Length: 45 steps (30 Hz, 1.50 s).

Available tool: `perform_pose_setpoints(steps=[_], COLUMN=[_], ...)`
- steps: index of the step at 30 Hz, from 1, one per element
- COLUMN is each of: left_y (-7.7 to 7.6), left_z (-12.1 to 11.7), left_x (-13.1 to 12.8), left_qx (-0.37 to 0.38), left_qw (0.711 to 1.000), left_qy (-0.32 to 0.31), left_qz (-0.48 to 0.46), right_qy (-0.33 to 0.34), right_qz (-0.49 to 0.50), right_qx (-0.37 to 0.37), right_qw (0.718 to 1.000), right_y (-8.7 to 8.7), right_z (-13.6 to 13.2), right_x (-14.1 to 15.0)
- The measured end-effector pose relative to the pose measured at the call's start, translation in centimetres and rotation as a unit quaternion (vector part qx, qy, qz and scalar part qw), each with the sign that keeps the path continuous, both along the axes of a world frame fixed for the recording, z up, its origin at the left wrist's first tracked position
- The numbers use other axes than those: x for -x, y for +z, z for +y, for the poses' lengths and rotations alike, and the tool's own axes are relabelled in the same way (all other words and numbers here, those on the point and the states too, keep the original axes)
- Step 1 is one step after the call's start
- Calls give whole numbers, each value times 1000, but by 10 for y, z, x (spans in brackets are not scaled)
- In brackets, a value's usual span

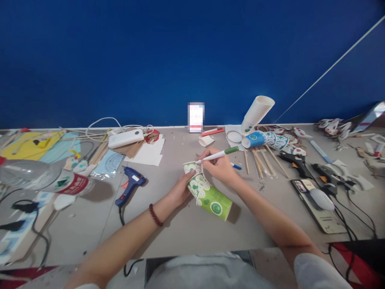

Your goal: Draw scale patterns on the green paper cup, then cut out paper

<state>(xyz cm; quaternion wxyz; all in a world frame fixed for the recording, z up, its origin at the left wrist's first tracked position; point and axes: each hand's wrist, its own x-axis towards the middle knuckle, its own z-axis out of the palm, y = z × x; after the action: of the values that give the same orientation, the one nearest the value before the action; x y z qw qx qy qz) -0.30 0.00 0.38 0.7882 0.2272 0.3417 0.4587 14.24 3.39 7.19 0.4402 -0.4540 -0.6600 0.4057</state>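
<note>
My left hand [181,188] is wrapped round the upper end of a green and white paper cup piece [213,200], which lies tilted on the table and looks like cups joined end to end. A white marker with a green end [221,154] is gripped in my right hand [219,165], its tip down at the rim of the cup piece. The fingertips of both hands are close together there. Whether the tip touches the paper I cannot tell.
A blue glue gun [131,185] lies left of my hands, near a water bottle [69,180] and a power strip [27,224]. At the right are a blue cup piece [264,139], stacked paper cups [258,112], wooden sticks [261,161], black glue guns [296,162] and a phone [319,210].
</note>
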Motion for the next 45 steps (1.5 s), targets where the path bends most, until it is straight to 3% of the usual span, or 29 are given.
perform_pose_setpoints(steps=[40, 45], left_y=[4, 4], left_z=[0, 0], left_x=[0, 0], left_qx=[4, 5], left_qw=[1000, 1000], left_qy=[-4, 1], left_qz=[6, -3], right_qy=[-12, 14], right_qz=[21, 35], right_qx=[13, 0], right_qw=[1000, 999], right_y=[0, -4], right_z=[0, 1], right_x=[0, 0])
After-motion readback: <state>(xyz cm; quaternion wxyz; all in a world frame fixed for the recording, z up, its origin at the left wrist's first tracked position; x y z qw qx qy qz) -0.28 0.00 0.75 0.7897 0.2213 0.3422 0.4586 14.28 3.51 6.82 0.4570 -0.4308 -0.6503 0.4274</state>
